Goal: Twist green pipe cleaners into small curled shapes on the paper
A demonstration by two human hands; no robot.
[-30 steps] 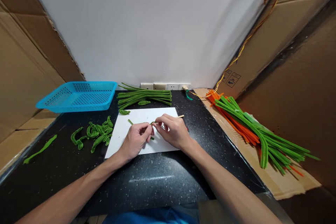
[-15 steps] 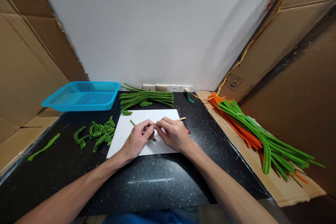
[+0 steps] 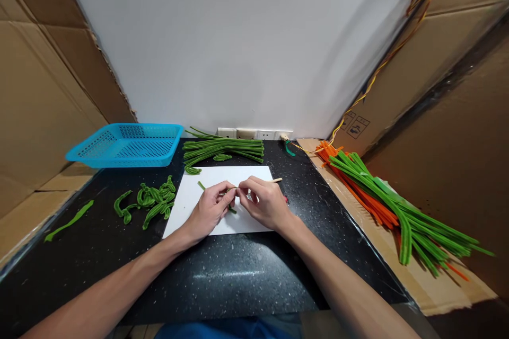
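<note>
My left hand [image 3: 212,204] and my right hand [image 3: 263,200] meet fingertip to fingertip over a white sheet [image 3: 185,212]. Both pinch a thin green pipe cleaner [image 3: 201,185]; one end sticks out past the left hand, and much of it is hidden by the fingers. A pale wooden stick [image 3: 276,180] pokes out beyond my right hand, lying over the sheet's edge. A small red thing shows just right of that hand, mostly covered. At the sheet's upper left corner rests a looped green piece [image 3: 193,170].
Behind the sheet lies a bundle of green pipe cleaners [image 3: 222,147]. Bent green shapes [image 3: 155,198] and a green strip [image 3: 70,221] are on the left, below a blue basket [image 3: 123,161]. Green stems [image 3: 382,196] and orange stems [image 3: 371,204] lie on cardboard at right.
My fingertips have shifted slightly where they pinch the pipe cleaner, and a little more of it shows between them. The view has moved a touch; the other things stay put.
</note>
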